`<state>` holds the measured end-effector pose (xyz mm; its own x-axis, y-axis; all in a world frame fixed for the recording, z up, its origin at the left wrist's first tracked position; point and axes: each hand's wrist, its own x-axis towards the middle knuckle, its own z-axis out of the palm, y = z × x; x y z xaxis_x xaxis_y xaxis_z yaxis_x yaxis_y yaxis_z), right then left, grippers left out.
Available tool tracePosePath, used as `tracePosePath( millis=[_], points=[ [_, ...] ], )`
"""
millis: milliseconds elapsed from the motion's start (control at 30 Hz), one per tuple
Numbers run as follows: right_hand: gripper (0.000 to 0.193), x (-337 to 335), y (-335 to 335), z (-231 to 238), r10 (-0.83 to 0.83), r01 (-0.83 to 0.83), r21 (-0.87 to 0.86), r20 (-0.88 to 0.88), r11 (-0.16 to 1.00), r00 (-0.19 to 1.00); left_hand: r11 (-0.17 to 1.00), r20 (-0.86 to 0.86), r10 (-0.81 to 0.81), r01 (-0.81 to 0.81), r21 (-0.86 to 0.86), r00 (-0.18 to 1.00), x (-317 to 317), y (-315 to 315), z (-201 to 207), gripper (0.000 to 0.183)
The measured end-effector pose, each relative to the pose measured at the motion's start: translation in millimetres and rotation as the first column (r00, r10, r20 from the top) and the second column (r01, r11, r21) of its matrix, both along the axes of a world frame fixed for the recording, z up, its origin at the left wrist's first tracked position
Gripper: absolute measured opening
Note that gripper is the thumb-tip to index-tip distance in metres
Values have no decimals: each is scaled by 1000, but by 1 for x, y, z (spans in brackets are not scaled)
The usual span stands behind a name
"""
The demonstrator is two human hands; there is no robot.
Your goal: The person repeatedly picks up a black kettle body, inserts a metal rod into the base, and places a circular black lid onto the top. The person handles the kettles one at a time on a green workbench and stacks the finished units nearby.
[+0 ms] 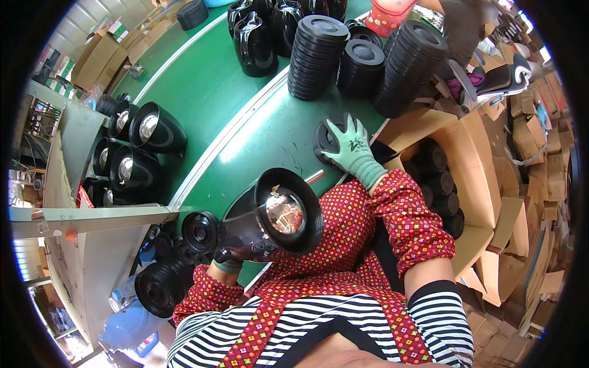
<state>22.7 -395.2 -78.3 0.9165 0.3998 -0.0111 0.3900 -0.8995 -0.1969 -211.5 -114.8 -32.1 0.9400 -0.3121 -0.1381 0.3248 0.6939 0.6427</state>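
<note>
My left hand (pixel 228 262), mostly hidden, holds a glossy black jug body (pixel 245 218) from below and to the left. The jug is tilted, its wide open end turned toward me, and a shiny silver dome shows inside. My right hand (pixel 353 147) wears a pale green glove with dark palm-side patches. Its fingers are curled over a black round lid (pixel 325 140) on the green table (pixel 276 141). Behind that hand stand stacks of black ribbed discs (pixel 315 61). An open cardboard box (pixel 472 147) with black cylindrical parts (pixel 438 184) lies to its right.
More black jug bodies (pixel 153 129) with silver insides lie at the left, by a metal frame edge (pixel 92 222). Black jugs with handles (pixel 254 46) and a red pot (pixel 388 18) stand at the back. Below left are black round parts (pixel 200 232) and a blue container (pixel 129 325).
</note>
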Motion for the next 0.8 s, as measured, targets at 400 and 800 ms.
tracePosePath(
  millis=[400,800],
  points=[
    [92,-170,-56,138,210,-57,854,-62,517,976,956,-24,-291,290,-38,957,25,-58,0,76],
    [92,-225,-97,138,96,-32,912,-9,409,995,911,-33,-370,369,183,929,38,-104,15,77]
  ],
)
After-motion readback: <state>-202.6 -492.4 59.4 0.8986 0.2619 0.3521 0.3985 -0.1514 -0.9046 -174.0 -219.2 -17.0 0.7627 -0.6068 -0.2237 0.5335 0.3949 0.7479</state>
